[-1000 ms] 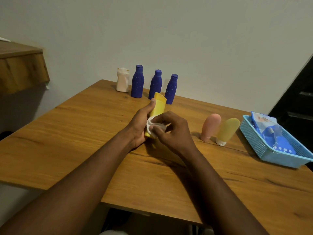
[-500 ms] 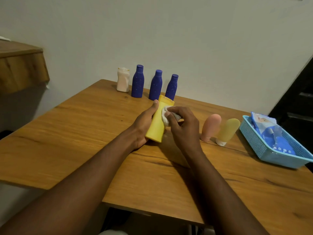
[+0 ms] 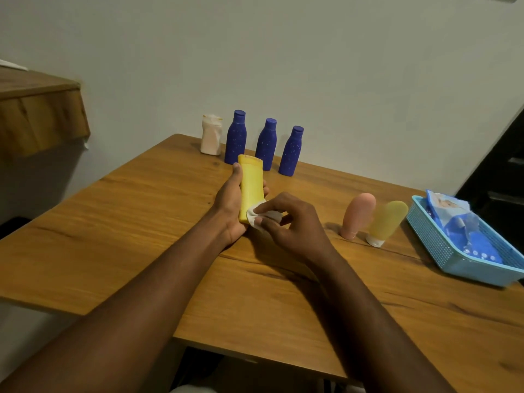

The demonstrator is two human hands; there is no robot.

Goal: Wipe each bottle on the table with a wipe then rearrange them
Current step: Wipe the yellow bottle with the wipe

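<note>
Left hand (image 3: 229, 205) is wrapped round the yellow bottle (image 3: 251, 185), thumb along its left edge, holding it tilted over the middle of the worktop (image 3: 141, 222). Right hand (image 3: 295, 225) pinches the white wipe (image 3: 255, 215), fingers curled, and presses it on that bottle's lower end. Behind the yellow bottle, a white bottle (image 3: 211, 134) and three blue bottles (image 3: 266, 143) stand in a row. To its right stand a pink tube (image 3: 357, 215) and a pale yellow tube (image 3: 387, 222), cap-down; further right, a blue basket (image 3: 442, 251) holds a wipes pack (image 3: 453, 219).
</note>
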